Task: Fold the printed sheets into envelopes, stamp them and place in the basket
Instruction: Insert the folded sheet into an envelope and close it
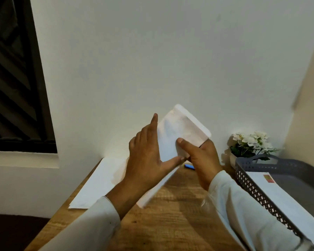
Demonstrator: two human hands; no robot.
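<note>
sheets: printed stack [100, 182] lies flat on the far-left part of the table [170, 223], untouched.
left hand [145, 156]: released, fingers straight, index pointing up along the left edge of the folded sheet; thumb touches its lower edge. Steadying it, not gripping.
folded sheet [176, 134]: held up off the table between both hands, tilted, with its top flap turned over.
right hand [201, 156]: pinches the sheet's lower right, thumb in front, fingers behind.
step: folding stage, I'd say; not yet stamped.
next: probably crease the flap flat, then slip the sheet into an envelope. Right pinch must hold while the left presses.
blue object [189, 166]: small, on the table below the hands; can't tell what it is.
basket [252, 187]: grey, at right; already holds one stamped envelope [279, 194].
</note>
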